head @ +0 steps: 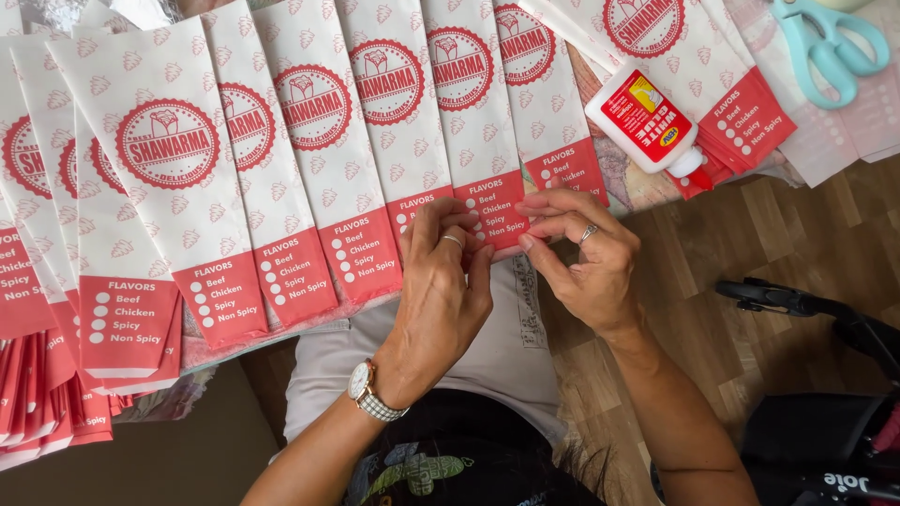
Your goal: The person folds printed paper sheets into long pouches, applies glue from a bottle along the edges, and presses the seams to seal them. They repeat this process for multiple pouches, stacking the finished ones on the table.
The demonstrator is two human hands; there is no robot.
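While both hands meet at the near edge of the table, the left hand point(441, 281) and the right hand point(577, 258) pinch the red bottom end of one paper bag point(476, 112) between fingertips and thumbs, closed on its lower edge. That bag lies flat in a fanned row of overlapping white-and-red paper bags point(309, 159) that runs across the table, each with a round red stamp and a red band at the bottom. A wristwatch point(367, 392) sits on the left wrist, and each hand wears a ring. Just right of the held bag a white glue bottle point(647, 122) with a red label lies on its side atop more bags. Pale blue scissors point(830, 47) rest at the far right corner. At the left edge a thicker stack of bags point(47, 403) hangs over the table. Wood floor point(797, 244) and a black frame point(816, 309) show to the right.
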